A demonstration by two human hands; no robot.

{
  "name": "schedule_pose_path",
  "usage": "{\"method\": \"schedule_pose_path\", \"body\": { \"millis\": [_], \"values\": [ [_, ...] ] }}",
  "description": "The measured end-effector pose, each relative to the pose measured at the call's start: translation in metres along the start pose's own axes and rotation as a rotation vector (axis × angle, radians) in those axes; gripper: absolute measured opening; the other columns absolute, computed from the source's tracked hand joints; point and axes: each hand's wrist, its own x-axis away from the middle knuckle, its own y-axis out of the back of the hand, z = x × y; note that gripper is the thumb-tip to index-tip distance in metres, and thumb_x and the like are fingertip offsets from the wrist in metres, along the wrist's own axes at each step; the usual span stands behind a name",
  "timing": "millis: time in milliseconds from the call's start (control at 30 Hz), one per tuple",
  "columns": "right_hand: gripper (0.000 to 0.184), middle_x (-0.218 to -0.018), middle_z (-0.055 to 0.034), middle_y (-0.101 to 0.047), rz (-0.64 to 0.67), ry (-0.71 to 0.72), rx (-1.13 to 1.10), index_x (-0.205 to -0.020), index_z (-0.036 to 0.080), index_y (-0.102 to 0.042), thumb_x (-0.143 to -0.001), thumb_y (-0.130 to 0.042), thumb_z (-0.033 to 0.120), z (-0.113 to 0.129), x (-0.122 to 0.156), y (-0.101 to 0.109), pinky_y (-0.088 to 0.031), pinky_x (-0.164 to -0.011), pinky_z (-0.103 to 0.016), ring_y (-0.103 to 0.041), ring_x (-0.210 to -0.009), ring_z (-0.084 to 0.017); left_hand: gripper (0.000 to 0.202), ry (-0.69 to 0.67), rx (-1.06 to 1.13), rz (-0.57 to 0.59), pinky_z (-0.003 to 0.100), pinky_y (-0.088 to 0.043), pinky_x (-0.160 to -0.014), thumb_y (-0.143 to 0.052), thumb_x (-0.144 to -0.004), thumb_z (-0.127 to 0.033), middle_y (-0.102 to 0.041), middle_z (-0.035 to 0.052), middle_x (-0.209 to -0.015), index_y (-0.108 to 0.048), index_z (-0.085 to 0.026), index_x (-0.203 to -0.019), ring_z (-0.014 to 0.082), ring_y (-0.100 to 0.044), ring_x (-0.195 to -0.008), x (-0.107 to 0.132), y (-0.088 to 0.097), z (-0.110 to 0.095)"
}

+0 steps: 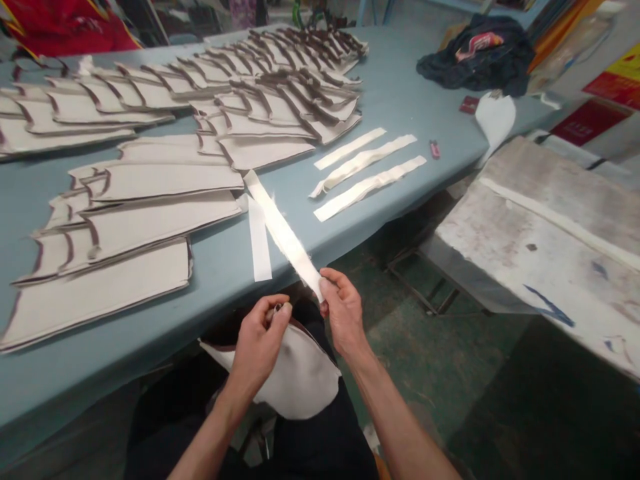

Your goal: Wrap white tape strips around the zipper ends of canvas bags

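Note:
Over my lap, my right hand (pixel 344 312) pinches the near end of a cream fabric strip (pixel 285 233). The strip slants away from me onto the table's front edge. Close by on the left, my left hand (pixel 263 337) is closed, thumb against fingers. A small shiny bit shows between them, too small to name. A pale fabric piece with a dark edge (pixel 300 377) lies across my lap beneath both hands; whether the left hand grips it is hidden. A short white strip (pixel 259 243) hangs near the table edge, left of the cream one.
Overlapping rows of pale, dark-edged fabric pieces (pixel 160 181) cover the left of the blue table (pixel 395 80). Several cream strips (pixel 371 188) lie right of them, near a pink lighter-like item (pixel 434 149). Dark cloth (pixel 480 57) sits at the back. A stained board (pixel 540 233) stands right.

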Motion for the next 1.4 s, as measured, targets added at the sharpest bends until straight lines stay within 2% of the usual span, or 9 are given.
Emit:
{"method": "schedule_pose_path", "body": {
  "millis": [200, 400, 500, 633, 800, 1067, 1167, 1300, 1400],
  "values": [
    [0.040, -0.053, 0.0115, -0.049, 0.073, -0.084, -0.093, -0.094, 0.019, -0.068, -0.072, -0.088, 0.046, 0.038, -0.003, -0.006, -0.026, -0.040, -0.017, -0.035, -0.042, -0.004, 0.040, -0.007, 0.076, 0.021, 0.026, -0.045, -0.057, -0.065, -0.086, -0.050, -0.071, 0.0026, -0.072, -0.078, -0.014, -0.096, 0.0159, -0.058, -0.062, -0.019, -0.021, -0.003],
    [0.038, -0.057, 0.0118, -0.050, 0.144, -0.211, -0.194, -0.096, 0.019, -0.069, -0.070, -0.091, 0.038, 0.064, -0.011, -0.011, -0.029, -0.040, -0.016, -0.035, -0.042, -0.003, 0.036, -0.050, 0.096, -0.087, 0.024, -0.038, -0.054, -0.064, -0.089, -0.050, -0.056, -0.0034, -0.060, -0.070, -0.016, -0.078, 0.0120, -0.047, -0.055, -0.006, -0.020, -0.019],
    [0.036, -0.058, 0.0127, -0.050, 0.160, -0.276, -0.252, -0.094, 0.019, -0.069, -0.070, -0.092, 0.033, 0.068, -0.014, -0.012, -0.029, -0.040, -0.014, -0.033, -0.042, -0.002, 0.031, -0.138, 0.037, -0.135, 0.024, -0.037, -0.054, -0.063, -0.093, -0.043, -0.050, -0.0070, -0.055, -0.074, -0.015, -0.098, 0.0117, -0.044, -0.051, -0.001, -0.016, -0.026],
    [0.030, -0.058, 0.0129, -0.049, 0.166, -0.324, -0.289, -0.091, 0.019, -0.069, -0.073, -0.089, 0.030, 0.067, -0.017, -0.013, -0.030, -0.039, -0.013, -0.031, -0.042, -0.001, 0.039, -0.316, -0.172, -0.073, 0.025, -0.036, -0.057, -0.057, -0.097, -0.036, -0.048, -0.0079, -0.053, -0.073, -0.016, -0.126, 0.0126, -0.045, -0.049, -0.012, -0.015, -0.029],
    [0.023, -0.063, 0.0111, -0.052, 0.188, -0.345, -0.287, -0.092, 0.019, -0.071, -0.076, -0.085, 0.027, 0.065, -0.015, -0.013, -0.031, -0.039, -0.014, -0.032, -0.044, -0.002, 0.045, -0.261, -0.282, -0.028, 0.027, -0.035, -0.059, -0.057, -0.095, -0.031, -0.049, -0.0072, -0.052, -0.071, -0.017, -0.135, 0.0150, -0.048, -0.050, -0.030, -0.017, -0.025],
    [0.024, -0.075, 0.0052, -0.065, 0.189, -0.314, -0.226, -0.095, 0.017, -0.076, -0.072, -0.080, 0.020, 0.068, -0.011, -0.008, -0.034, -0.042, -0.014, -0.042, -0.050, -0.003, 0.032, -0.234, -0.210, -0.118, 0.027, -0.034, -0.059, -0.059, -0.095, -0.035, -0.052, -0.0065, -0.053, -0.077, -0.018, -0.117, 0.0155, -0.052, -0.052, -0.046, -0.023, -0.031],
    [0.025, -0.075, 0.0042, -0.066, 0.187, -0.290, -0.197, -0.095, 0.016, -0.077, -0.071, -0.078, 0.022, 0.071, -0.009, -0.008, -0.035, -0.042, -0.015, -0.044, -0.052, -0.004, 0.028, -0.237, -0.191, -0.128, 0.028, -0.037, -0.061, -0.057, -0.096, -0.034, -0.063, -0.0026, -0.062, -0.077, -0.018, -0.111, 0.0167, -0.058, -0.058, -0.049, -0.027, -0.031],
    [0.033, -0.080, 0.0027, -0.069, 0.197, -0.149, -0.038, -0.099, 0.019, -0.077, -0.067, -0.075, 0.025, 0.069, -0.009, -0.006, -0.036, -0.044, -0.018, -0.047, -0.054, -0.006, 0.036, -0.240, -0.202, -0.128, 0.028, -0.039, -0.063, -0.052, -0.098, -0.030, -0.068, 0.0003, -0.068, -0.074, -0.018, -0.124, 0.0183, -0.060, -0.060, -0.049, -0.029, -0.028],
    [0.041, -0.086, -0.0009, -0.073, 0.172, 0.041, 0.302, -0.109, 0.019, -0.075, -0.071, -0.070, 0.033, 0.063, -0.011, -0.003, -0.041, -0.049, -0.022, -0.053, -0.057, -0.009, 0.038, -0.244, -0.218, -0.120, 0.029, -0.039, -0.064, -0.051, -0.099, -0.028, -0.066, -0.0003, -0.066, -0.073, -0.019, -0.129, 0.0186, -0.058, -0.059, -0.048, -0.028, -0.026]
  ]
}}
